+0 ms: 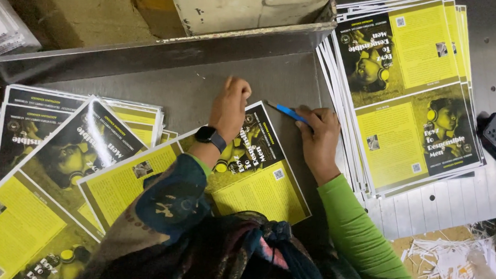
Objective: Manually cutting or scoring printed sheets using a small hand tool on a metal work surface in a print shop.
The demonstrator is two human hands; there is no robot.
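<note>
Two big stacks of glossy yellow-and-black printed sheets flank you on the grey metal desk [285, 73], one fanned at your left [60, 163], one squared at your right [409, 91], and a single flat cover sheet [263, 180] lies between them under your arms. Your left hand [230, 107], forearm bent inward with a black smartwatch [210, 136] on the wrist, is clenched in a fist pressing down on that sheet's top edge. Your right hand [319, 135], in a bright green sleeve, is closed around a slim blue-handled knife [286, 111] at the sheet's upper right corner.
</note>
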